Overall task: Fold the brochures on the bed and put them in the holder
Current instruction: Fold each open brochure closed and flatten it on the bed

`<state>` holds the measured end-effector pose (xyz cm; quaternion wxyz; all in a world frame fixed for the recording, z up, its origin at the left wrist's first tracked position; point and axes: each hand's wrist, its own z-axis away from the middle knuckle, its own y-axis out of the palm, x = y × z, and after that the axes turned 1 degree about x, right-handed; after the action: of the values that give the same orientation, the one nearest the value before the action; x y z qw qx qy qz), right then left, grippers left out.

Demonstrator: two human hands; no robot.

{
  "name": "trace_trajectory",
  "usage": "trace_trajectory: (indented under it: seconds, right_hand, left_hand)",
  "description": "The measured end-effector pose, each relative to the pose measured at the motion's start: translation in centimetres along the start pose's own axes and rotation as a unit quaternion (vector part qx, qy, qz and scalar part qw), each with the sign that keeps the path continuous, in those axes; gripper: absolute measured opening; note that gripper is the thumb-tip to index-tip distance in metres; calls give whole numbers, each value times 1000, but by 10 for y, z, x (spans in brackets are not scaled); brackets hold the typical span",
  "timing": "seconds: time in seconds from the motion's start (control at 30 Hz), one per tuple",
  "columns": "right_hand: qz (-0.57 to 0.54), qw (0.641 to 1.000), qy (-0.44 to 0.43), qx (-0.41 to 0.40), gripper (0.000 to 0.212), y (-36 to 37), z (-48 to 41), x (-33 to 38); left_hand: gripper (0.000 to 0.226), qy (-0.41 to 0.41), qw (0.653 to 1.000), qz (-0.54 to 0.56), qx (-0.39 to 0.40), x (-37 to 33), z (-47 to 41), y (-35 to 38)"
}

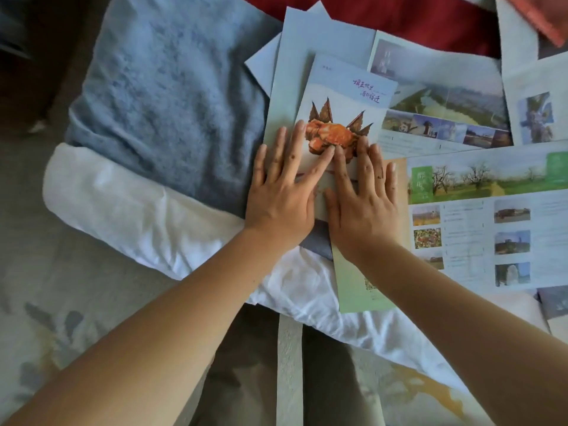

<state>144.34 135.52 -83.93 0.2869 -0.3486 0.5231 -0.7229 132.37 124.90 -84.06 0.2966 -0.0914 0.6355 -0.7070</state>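
While the left hand [281,195] and right hand [364,201] lie side by side with fingers straight and spread, both press flat on the lower half of the folded crab-cover brochure [347,96], gripping nothing. Their index fingertips meet over the crab picture. This brochure rests on pale blue sheets [307,35] beside a fluffy blue blanket [172,96]. Unfolded brochures lie to the right: an orchard-photo one [491,216] partly under the right hand, a landscape one [445,96] farther up. White bedding [138,216] lies below the wrists.

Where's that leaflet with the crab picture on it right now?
In the head view the crab brochure lies at centre, pressed flat under the left hand and right hand, just right of the blue blanket.
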Motion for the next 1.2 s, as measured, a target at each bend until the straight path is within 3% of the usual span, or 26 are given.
trace_trajectory:
  seconds: [0.13,0.6,0.83,0.97,1.03,1.2]
  right_hand:
    - [-8,1000,-23,3,62,-3,-19,39]
    - [-62,989,-80,107,60,9,-68,192]
    - [11,987,-90,135,64,3,-73,211]
    - [15,992,-109,69,55,-19,-91,203]
    - [-9,994,-93,64,64,-30,-104,198]
    - [52,981,-86,166,109,-43,-133,185]
  left_hand:
    - [68,-19,999,-27,-15,47,6,-17]
    - [89,-143,987,-55,38,192,41,-55]
    - [88,-150,983,-80,72,206,37,-61]
    - [76,-155,985,-53,47,187,37,-70]
    - [66,-128,990,-45,32,168,41,-73]
    - [97,-149,979,7,140,147,36,-76]
